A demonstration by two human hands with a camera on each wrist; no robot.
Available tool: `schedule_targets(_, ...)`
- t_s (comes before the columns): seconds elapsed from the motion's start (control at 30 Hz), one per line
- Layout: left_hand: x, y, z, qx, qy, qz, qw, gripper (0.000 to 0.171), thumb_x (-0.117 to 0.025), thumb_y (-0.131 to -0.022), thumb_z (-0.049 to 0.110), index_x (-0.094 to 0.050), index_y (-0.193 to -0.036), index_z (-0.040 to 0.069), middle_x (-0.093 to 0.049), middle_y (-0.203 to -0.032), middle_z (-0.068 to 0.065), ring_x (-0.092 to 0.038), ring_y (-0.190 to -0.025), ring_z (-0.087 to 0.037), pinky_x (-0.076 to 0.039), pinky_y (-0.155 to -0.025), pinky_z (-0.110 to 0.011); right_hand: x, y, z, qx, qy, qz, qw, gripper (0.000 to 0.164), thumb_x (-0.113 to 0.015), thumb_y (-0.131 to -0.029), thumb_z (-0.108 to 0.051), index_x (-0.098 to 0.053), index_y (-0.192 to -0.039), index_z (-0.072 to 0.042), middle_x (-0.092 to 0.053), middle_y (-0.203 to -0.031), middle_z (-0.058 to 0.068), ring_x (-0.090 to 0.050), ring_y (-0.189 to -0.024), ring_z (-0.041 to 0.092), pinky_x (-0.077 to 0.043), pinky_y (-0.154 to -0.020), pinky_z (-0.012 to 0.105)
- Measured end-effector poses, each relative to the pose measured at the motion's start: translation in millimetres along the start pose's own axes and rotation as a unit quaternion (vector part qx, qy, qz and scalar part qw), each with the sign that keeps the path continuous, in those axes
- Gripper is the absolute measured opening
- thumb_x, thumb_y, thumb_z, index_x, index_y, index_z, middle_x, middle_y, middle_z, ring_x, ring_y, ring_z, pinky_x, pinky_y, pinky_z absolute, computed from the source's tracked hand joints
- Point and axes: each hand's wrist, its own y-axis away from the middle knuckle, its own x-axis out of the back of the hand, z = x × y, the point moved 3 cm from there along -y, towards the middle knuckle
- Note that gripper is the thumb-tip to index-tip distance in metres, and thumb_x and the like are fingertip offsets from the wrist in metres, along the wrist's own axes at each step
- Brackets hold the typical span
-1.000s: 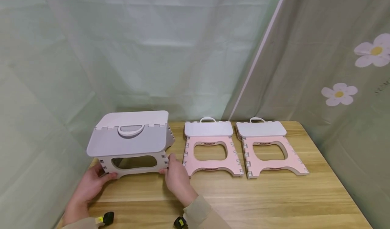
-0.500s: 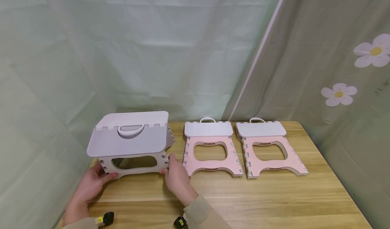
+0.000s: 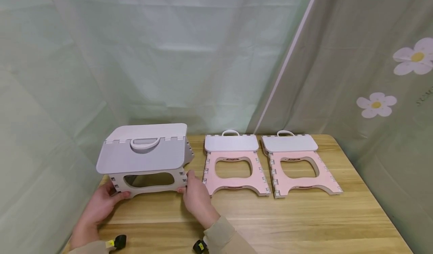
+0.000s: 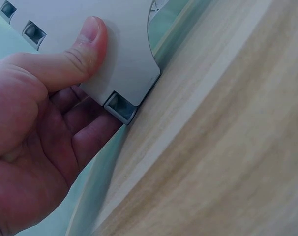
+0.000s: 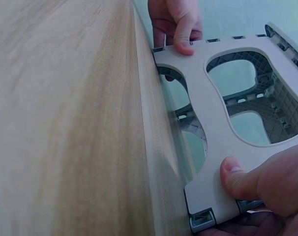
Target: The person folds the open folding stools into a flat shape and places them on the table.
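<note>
A grey-white folding stool (image 3: 142,156) stands unfolded at the left of the table, its carrying handle lying in the middle of the seat. My left hand (image 3: 101,204) grips the lower left corner of its front leg panel; in the left wrist view the thumb (image 4: 92,46) presses the panel's face while the fingers curl behind the edge. At the lower right corner, my right hand (image 3: 197,199) holds the same panel, thumb (image 5: 237,179) on the front and fingers behind. The right wrist view shows the stool's open inside through the oval cut-out.
Two folded stools with pink legs and white seats, a nearer one (image 3: 216,182) and one farther right (image 3: 282,182), lie flat on the wooden table (image 3: 304,224). A pale curtain (image 3: 203,58) hangs behind, and another flowered curtain (image 3: 389,141) borders the right edge.
</note>
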Motion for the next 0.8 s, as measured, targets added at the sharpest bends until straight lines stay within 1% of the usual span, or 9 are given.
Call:
schedule_targets(0.23, -0.9, 0.0, 1.4, -0.010, 0.002, 0.006, 0.9999, 0.050, -0.082, -0.098, 0.022, -0.061, -0.131, -0.010, -0.069, -0.124, -0.028, -0.056, -0.099, 0.007, -0.040, -0.082, -0.009, 0.6, -0.1, 0.1, -0.001, 0.006, -0.001, 1.000, 0.037, -0.079, -0.095, -0.034, -0.056, -0.116, -0.013, -0.067, -0.085, 0.002, -0.057, -0.067, 0.010, -0.046, -0.055, 0.032)
schedule_targets(0.57, -2.7, -0.2, 1.6, -0.025, 0.001, 0.009, 0.9997, 0.047, -0.082, -0.097, 0.019, -0.062, -0.129, -0.009, -0.071, -0.123, -0.026, -0.056, -0.099, 0.008, -0.040, -0.082, -0.008, 0.1, 0.6, 0.8, -0.002, 0.003, -0.001, 1.000, 0.038, -0.078, -0.096, -0.033, -0.056, -0.117, -0.011, -0.066, -0.084, 0.001, -0.054, -0.064, 0.010, -0.044, -0.054, 0.031)
schedule_targets(0.8, -2.9, -0.6, 1.6, -0.031, 0.005, 0.012, 0.9994, 0.047, -0.082, -0.097, 0.018, -0.062, -0.129, -0.009, -0.070, -0.122, -0.027, -0.056, -0.099, 0.009, -0.041, -0.082, -0.008, -0.4, 0.8, 0.8, -0.008, 0.000, -0.004, 1.000, 0.038, -0.078, -0.096, -0.033, -0.056, -0.118, -0.012, -0.067, -0.085, 0.002, -0.055, -0.065, 0.010, -0.045, -0.054, 0.031)
